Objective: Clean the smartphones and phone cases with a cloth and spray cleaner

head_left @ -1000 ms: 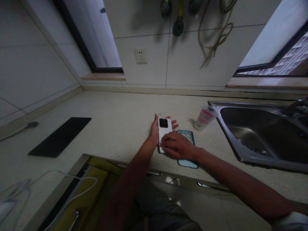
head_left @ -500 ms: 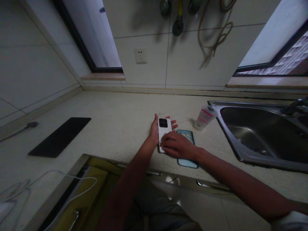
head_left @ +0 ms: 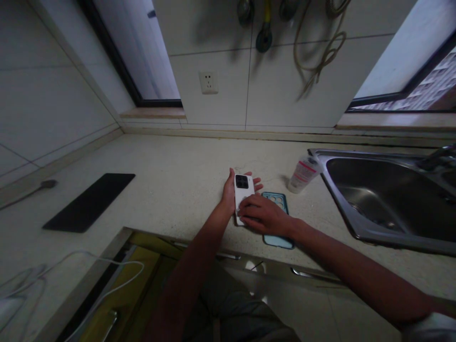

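A white smartphone lies back side up, its dark square camera block at the far end. My left hand cradles it from below, with the thumb along its left edge and fingertips showing past its right edge. Across the lower part of the phone's back, my right hand presses with bent fingers drawn together. A small pale patch shows at those fingertips, too indistinct to name. Partly under my right hand and wrist, a teal phone case rests on the counter.
A clear plastic cup with pink print stands near the steel sink on the right. On the left of the counter lie a black flat mat and a white cable. A socket is on the wall.
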A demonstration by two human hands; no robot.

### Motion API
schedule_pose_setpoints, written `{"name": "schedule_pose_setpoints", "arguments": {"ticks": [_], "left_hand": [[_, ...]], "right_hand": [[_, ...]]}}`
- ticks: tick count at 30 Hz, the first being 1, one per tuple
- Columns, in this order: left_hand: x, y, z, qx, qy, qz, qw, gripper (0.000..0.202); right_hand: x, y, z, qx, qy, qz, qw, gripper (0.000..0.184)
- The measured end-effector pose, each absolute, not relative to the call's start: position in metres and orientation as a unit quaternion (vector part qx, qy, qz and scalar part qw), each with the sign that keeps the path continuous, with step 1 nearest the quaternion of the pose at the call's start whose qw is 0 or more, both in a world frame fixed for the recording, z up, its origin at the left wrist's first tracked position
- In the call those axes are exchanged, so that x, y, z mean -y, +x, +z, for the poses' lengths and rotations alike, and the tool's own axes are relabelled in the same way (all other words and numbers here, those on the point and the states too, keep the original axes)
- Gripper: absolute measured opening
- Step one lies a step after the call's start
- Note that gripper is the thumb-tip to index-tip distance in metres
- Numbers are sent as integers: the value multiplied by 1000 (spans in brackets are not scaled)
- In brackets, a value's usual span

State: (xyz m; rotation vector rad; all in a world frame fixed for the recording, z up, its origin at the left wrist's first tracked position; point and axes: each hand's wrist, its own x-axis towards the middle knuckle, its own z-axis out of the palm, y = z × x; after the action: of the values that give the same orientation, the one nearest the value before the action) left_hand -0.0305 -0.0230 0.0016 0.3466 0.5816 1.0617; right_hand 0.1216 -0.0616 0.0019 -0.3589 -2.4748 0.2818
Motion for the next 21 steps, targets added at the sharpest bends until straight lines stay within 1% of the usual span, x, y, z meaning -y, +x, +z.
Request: {"name": "schedule_pose_setpoints", "arguments": {"ticks": [6, 21], "left_hand": [[22, -31, -1, -266, 157, 498, 810, 74], [22, -29, 1, -293, 152, 497, 802, 65]], "right_hand": [[62, 121, 4, 930, -131, 99, 329, 21], [63, 120, 5, 928, -139, 123, 324, 21]]}}
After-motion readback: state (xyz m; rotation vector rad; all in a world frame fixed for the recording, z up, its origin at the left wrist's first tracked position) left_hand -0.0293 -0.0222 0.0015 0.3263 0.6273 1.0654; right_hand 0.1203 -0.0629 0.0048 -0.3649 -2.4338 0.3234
